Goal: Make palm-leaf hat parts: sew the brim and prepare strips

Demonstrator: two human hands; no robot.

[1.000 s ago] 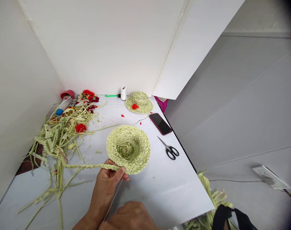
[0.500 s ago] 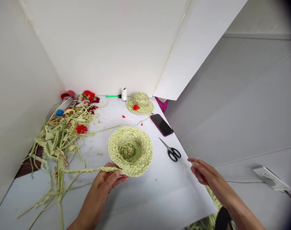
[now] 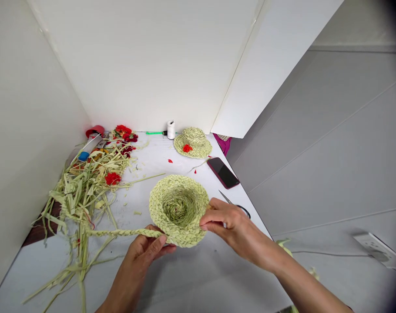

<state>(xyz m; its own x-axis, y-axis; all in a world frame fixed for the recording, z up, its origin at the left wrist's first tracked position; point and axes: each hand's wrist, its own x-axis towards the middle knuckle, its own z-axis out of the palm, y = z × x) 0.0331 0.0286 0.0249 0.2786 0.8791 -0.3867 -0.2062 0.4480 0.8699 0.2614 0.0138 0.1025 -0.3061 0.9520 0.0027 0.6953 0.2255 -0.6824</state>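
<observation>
A small woven hat of pale green leaf braid [image 3: 178, 208] lies brim up on the white table [image 3: 214, 274]. A loose braided strip [image 3: 119, 232] runs from its near rim to the left. My left hand [image 3: 149, 250] pinches the rim where the strip joins it. My right hand [image 3: 229, 224] is closed in a pinch against the right side of the brim; what its fingertips hold is too small to make out.
Black-handled scissors [image 3: 242, 208] lie partly behind my right hand. A dark red phone [image 3: 223, 172] lies beyond them, near the table's right edge. A finished hat with a red flower [image 3: 192, 142] and a white thread spool [image 3: 171, 129] stand at the back. Leaf strips [image 3: 83, 191] pile up at the left.
My right hand swung out to the right past the table edge, then came back in to the hat's right brim. My left hand has kept its hold on the rim.
</observation>
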